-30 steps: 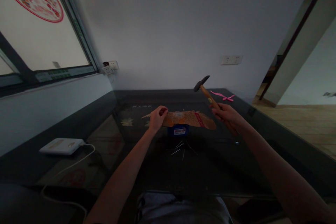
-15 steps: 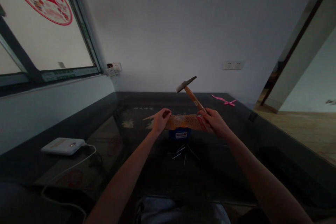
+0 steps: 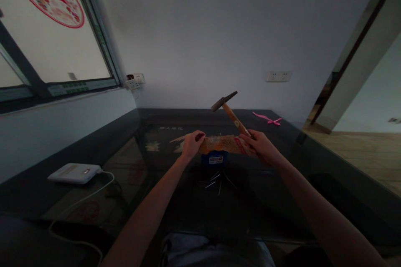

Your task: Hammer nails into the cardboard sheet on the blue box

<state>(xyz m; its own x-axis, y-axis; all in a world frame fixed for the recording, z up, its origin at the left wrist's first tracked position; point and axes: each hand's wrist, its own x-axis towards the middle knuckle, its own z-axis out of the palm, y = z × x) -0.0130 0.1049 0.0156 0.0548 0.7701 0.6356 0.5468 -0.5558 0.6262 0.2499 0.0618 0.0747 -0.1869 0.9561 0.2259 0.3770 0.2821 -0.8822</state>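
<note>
Directions are read from the blue box (image 3: 205,159) as clock centre. The brown strip (image 3: 219,145), patterned and crossed by a red band, lies over the box, its ends reaching towards nine and three o'clock. The hammer (image 3: 233,117) is held above the strip, head between twelve and one, handle sloping down to three.

Handling, as judged: the hammer is head-heavy and rigid, its wooden handle giving fair friction; the sound hold is low on the handle. The strip appears light and fairly stiff, liable to rock on its narrow support; hold it near an end.

The right hand (image 3: 260,146), between two and three o'clock, is clamped round the handle, forearm running in from five. It overlaps the strip's end; contact there cannot be confirmed. The left hand (image 3: 191,146), at ten, has thumb and fingers curled together at the strip's opposite end; whether they pinch anything cannot be determined. Thin metal pins (image 3: 210,185) lie loose at six.
</note>
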